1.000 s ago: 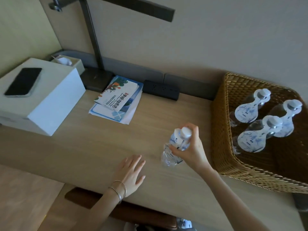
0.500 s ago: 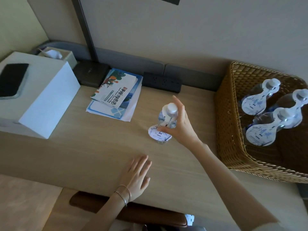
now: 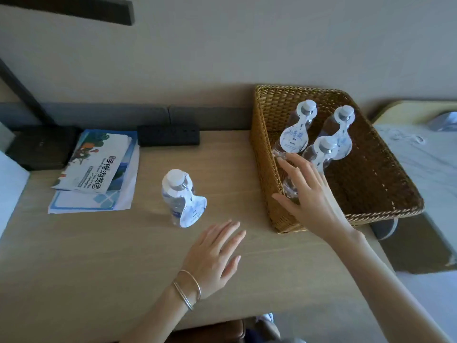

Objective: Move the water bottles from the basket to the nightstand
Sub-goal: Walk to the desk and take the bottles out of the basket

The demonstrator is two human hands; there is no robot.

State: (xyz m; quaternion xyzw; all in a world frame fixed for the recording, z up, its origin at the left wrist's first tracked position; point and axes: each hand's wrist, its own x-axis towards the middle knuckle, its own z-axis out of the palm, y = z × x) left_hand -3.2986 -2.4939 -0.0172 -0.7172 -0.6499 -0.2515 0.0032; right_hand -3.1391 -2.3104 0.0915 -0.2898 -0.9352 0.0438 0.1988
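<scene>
Head view: the right hand point(image 3: 312, 194) reaches over the near rim of the wicker basket point(image 3: 267, 184), fingers spread and holding nothing, and hides the lower part of the nearest of three water bottles point(image 3: 295, 134) standing inside. Whether its fingertips touch that bottle cannot be told. A fourth bottle point(image 3: 181, 198) stands upright on the wooden nightstand point(image 3: 99, 256), between the basket and a stack of leaflets point(image 3: 99, 169). The left hand point(image 3: 214, 256) lies flat and open on the wood, two bangles point(image 3: 189, 288) at the wrist. A dark socket strip point(image 3: 168, 135) sits against the grey back ledge. A white box is cut off at the left edge, and a lamp stem at upper left.
</scene>
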